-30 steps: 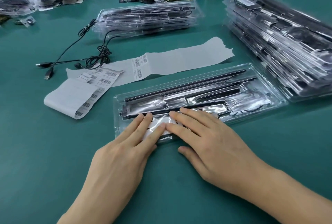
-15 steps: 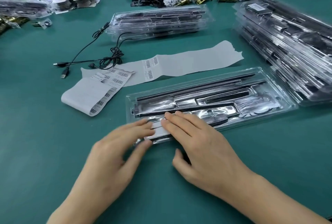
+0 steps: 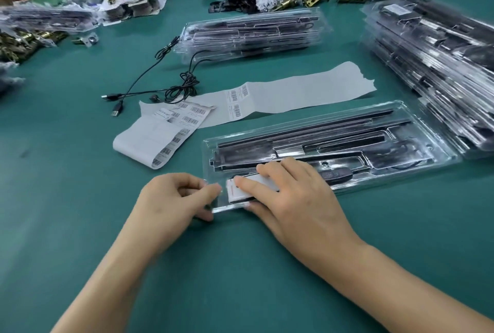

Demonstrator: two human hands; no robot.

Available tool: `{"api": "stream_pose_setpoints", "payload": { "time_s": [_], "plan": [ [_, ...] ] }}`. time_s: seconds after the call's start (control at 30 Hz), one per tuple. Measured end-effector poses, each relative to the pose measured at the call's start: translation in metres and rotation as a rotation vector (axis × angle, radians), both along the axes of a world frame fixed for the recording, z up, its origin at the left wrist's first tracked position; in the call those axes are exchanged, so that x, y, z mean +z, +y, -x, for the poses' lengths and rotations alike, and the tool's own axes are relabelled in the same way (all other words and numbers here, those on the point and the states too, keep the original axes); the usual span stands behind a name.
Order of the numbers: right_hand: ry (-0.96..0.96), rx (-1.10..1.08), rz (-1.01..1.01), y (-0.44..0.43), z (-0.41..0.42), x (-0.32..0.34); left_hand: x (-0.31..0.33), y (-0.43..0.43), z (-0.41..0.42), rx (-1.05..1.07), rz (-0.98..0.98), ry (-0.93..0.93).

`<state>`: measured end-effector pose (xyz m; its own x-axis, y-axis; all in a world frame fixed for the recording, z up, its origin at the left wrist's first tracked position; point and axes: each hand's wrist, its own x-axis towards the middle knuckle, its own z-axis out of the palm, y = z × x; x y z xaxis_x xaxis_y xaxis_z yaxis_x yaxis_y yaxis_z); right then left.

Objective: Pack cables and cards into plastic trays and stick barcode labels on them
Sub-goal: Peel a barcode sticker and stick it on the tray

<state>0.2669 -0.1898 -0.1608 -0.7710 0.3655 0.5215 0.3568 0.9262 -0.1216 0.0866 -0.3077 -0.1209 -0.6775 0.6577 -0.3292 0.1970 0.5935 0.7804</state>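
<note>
Both my hands meet at the near-left end of the tray point(image 3: 435, 142), whose length runs off rightward; left hand point(image 3: 171, 199) pinches its corner, right hand point(image 3: 299, 199) presses flat on the white card point(image 3: 235, 193)

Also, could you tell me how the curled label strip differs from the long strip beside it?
The curled label strip loops back on itself and carries several barcode labels; the long strip lies flat, mostly bare, with three barcodes in its left half and a torn right end. Both are white paper on the green table.
</note>
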Motion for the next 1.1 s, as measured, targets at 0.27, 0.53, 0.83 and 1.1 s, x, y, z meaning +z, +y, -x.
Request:
{"api": "stream_pose_setpoints", "payload": {
  "time_s": [0.27,0.53,0.83,1.1],
  "plan": [
    [0.117,0.011,-0.016,0.000,0.000,-0.004,0.011,0.008,-0.008,-0.037,-0.063,-0.448],
    [0.138,0.021,-0.013,0.000,-0.001,-0.004,0.012,0.010,-0.007,-0.032,-0.040,-0.443],
    [0.106,0.021,-0.003,0.000,-0.002,-0.005,0.009,0.009,-0.013,-0.001,-0.100,-0.405],
    [0.150,-0.007,-0.022,0.000,-0.007,-0.001,0.005,0.004,-0.016,-0.042,-0.176,-0.307]
  ]
}}
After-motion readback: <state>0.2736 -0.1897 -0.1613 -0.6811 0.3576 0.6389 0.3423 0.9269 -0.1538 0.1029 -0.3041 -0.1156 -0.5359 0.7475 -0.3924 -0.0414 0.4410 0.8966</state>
